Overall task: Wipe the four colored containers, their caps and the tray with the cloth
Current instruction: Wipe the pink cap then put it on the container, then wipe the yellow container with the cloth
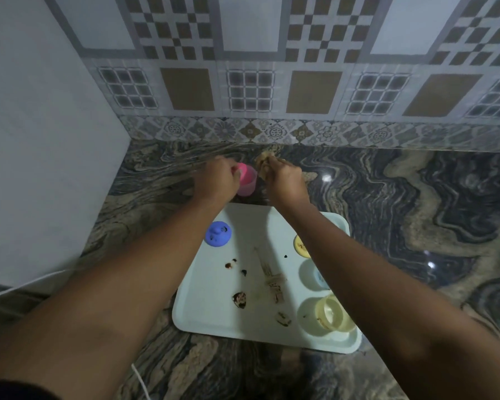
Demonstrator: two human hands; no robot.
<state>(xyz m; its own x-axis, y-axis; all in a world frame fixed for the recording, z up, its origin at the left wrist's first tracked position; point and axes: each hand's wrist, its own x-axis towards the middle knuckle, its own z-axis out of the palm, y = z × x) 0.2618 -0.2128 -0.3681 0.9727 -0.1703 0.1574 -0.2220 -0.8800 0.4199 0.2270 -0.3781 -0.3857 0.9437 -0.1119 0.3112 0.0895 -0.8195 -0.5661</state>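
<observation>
Readable text, brands, numbers: none could be read anywhere in the head view.
Pink container [247, 180]: was blurred, and no label was legible.
Tray [214, 298]: carried stains only, no legible marking.
Wall tiles [251, 90]: bore checks, grids and flower patterns, no letters.

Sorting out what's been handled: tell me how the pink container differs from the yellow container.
The pink container stands upright on the counter beyond the tray; the yellow container lies tipped on the tray. The left hand grips the pink container; no hand touches the yellow container. Both look like small translucent plastic.
</observation>
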